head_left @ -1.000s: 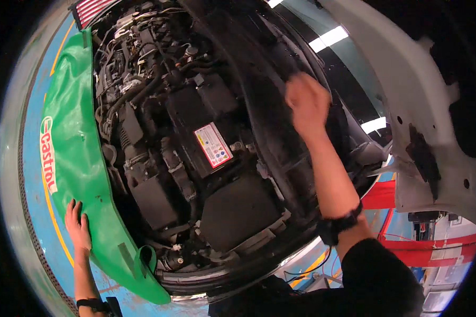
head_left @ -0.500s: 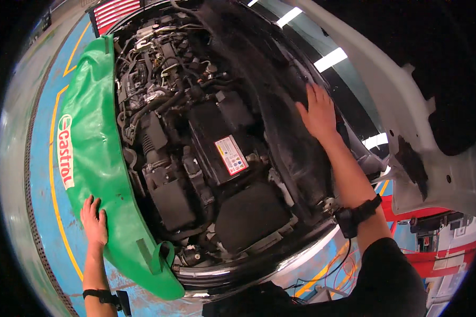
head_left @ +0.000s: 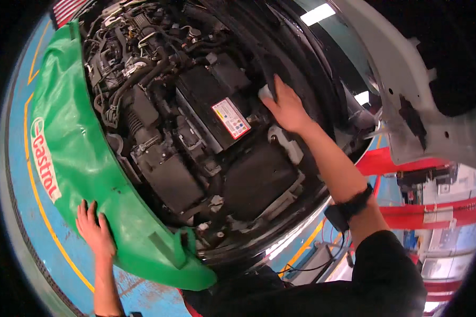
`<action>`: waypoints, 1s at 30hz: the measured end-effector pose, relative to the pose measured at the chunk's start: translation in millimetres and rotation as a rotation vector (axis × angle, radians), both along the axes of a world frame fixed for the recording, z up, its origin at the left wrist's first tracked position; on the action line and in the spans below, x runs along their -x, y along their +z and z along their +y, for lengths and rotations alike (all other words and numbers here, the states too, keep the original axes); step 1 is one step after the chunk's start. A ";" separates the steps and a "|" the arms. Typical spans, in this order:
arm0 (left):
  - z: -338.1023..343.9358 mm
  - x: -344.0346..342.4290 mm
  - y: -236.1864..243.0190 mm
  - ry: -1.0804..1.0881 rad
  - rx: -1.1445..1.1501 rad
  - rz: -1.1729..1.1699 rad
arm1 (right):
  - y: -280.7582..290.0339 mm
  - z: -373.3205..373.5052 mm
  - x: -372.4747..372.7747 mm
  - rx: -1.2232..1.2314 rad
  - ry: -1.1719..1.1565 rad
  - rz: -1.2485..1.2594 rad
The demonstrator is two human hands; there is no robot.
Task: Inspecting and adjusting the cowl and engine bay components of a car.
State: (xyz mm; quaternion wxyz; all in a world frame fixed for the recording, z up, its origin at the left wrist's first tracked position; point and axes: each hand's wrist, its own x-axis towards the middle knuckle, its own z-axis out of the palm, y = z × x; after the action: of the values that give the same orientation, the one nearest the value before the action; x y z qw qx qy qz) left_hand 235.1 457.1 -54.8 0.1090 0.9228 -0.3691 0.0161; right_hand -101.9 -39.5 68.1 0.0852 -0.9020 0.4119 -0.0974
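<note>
An open engine bay lies before me. My left hand [head_left: 95, 230] rests with fingers spread on the green fender cover [head_left: 84, 153] draped along the left edge of the bay. Beyond the battery [head_left: 206, 105], my right hand [head_left: 286, 108] reaches in at the black cowl area [head_left: 280, 53]. Its fingers are bent, with thumb and forefinger around a small pale piece [head_left: 266, 93]; what that piece is I cannot make out. A black box with a label, the battery sits left of this hand. Nearer to me is a pale plastic reservoir [head_left: 286, 143].
A black plastic cover [head_left: 259, 179] lies at the near right of the bay, an air box [head_left: 169, 182] at the near left. The raised bonnet [head_left: 402, 105] hangs at the right. Red lift arms [head_left: 433, 214] and a trailing black cable [head_left: 314, 268] are beyond my right arm.
My right hand has come off the cowl surface and moved left and inward, beside the battery. The pale piece and more of the reservoir now show. My left hand stays on the fender cover.
</note>
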 end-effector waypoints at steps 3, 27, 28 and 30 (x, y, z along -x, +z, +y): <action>-1.2 0.0 3.9 -0.031 -0.003 0.067 | -5.9 46.9 43.7 0.085 -0.123 0.069; -79.3 -312.1 -39.7 -0.339 0.016 0.019 | -81.1 11.4 -79.1 0.205 -0.632 -0.138; -79.9 -310.5 -36.1 -0.356 0.061 0.018 | -88.6 -17.8 -80.4 0.098 -0.768 -0.220; -82.7 -308.0 -29.5 -0.329 0.027 0.045 | -103.1 -59.8 -73.8 -0.021 -0.805 -0.198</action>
State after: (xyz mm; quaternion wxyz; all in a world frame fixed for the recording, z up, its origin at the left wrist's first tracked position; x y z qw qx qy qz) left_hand 543.1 374.3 -84.3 0.1309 0.8484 -0.5127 -0.0177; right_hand -28.1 -99.3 -35.1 0.0887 -0.6543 0.7224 -0.2050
